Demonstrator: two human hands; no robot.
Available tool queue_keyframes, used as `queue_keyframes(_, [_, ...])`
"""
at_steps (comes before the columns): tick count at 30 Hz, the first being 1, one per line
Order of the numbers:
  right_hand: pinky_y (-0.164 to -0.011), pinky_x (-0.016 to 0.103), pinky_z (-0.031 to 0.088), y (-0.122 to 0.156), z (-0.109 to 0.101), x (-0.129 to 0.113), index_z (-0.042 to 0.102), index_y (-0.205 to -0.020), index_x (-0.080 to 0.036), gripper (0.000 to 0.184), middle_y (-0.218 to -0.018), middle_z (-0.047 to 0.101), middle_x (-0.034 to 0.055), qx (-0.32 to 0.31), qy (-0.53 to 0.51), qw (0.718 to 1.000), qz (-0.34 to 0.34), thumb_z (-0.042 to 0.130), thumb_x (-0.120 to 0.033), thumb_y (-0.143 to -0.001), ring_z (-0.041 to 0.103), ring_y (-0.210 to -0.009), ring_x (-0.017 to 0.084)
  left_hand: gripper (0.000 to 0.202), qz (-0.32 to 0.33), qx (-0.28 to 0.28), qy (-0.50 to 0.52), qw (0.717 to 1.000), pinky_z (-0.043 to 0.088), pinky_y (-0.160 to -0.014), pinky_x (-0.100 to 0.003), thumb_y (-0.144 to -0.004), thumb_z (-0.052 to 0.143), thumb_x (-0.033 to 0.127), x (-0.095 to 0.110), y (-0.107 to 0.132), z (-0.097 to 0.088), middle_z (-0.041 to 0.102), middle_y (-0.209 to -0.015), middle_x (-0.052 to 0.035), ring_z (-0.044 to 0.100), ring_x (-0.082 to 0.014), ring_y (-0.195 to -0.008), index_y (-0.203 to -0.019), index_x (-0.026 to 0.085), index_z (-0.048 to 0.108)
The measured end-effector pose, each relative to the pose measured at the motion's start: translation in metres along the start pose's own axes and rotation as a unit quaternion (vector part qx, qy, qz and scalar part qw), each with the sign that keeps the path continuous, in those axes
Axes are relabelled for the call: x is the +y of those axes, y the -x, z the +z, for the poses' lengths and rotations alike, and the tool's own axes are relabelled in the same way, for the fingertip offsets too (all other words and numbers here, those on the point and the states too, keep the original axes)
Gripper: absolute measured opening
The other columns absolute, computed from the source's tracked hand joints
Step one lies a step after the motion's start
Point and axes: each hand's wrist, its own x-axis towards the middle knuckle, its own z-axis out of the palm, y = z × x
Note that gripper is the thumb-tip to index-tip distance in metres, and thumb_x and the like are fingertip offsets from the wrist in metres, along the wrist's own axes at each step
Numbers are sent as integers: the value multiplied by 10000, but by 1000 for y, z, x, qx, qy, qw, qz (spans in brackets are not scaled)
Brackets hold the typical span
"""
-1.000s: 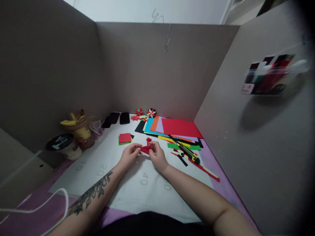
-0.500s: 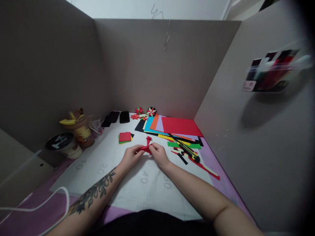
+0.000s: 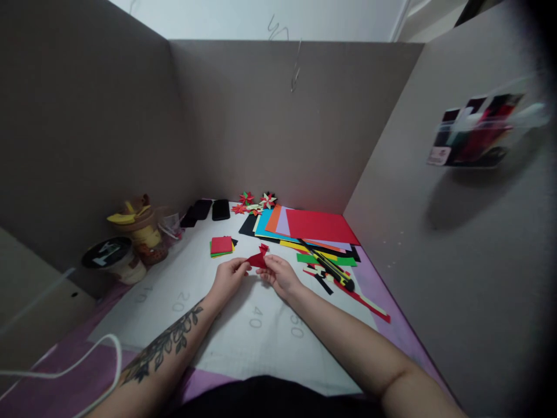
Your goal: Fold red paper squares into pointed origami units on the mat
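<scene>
A small folded piece of red paper point(image 3: 256, 260) is held between my two hands above the white mat. My left hand point(image 3: 230, 278) pinches its left corner. At its right edge, the fingertips of my right hand point(image 3: 281, 274) grip the paper. Just beyond it lies another small folded red paper piece point(image 3: 263, 248); whether the two touch I cannot tell. A short stack of square papers point(image 3: 221, 245), red on top with green and yellow below, sits to the far left of my hands.
Coloured sheets point(image 3: 322, 225) lie at the back right, with a yellow-black cutter point(image 3: 333, 270) and paper strips point(image 3: 322, 281) before them. Folded paper stars point(image 3: 268, 200) and a black phone point(image 3: 220, 210) stand at the back. Tubs point(image 3: 114, 259) and a white cable point(image 3: 117, 354) are left.
The red paper between my hands now shows a broader flat face. My right hand's fingers have shifted to its right edge, with the lower fingers spread. The view has tilted up slightly.
</scene>
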Motion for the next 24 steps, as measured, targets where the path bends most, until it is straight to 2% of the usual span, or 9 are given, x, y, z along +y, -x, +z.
queue_keyframes(4, [-525,174,476,0,-1,-1,574,-744,-151,269,-630,659,24,-3,-41,999,18,769,-263,-595,638,-593,119,251,19,7,-34,999,439,-616,-238,-774,494,292,-2,1,1,698,-721,-25,610,-157,-635,-845,155,692])
queue_keyframes(10, [-515,190,480,-2,-2,-1,603,-723,-132,187,-671,674,56,5,-70,997,26,730,-251,-652,633,-593,125,245,27,5,-48,998,448,-630,-235,-784,492,282,-3,2,2,702,-736,-25,617,-153,-646,-844,157,694])
queue_keyframes(19, [-582,208,466,-4,-7,1,616,-705,-147,235,-643,624,-11,6,-39,999,0,773,-171,-532,616,-597,109,271,11,-20,-28,999,450,-614,-240,-784,506,311,-1,1,2,697,-717,-25,618,-159,-652,-901,163,700])
queue_keyframes(24, [-550,216,419,-5,-8,2,635,-712,-158,180,-611,604,-25,-19,51,998,-39,740,-195,-570,547,-533,85,272,30,-46,-23,998,470,-646,-243,-792,503,304,-3,2,2,711,-776,-27,631,-156,-677,-934,181,699])
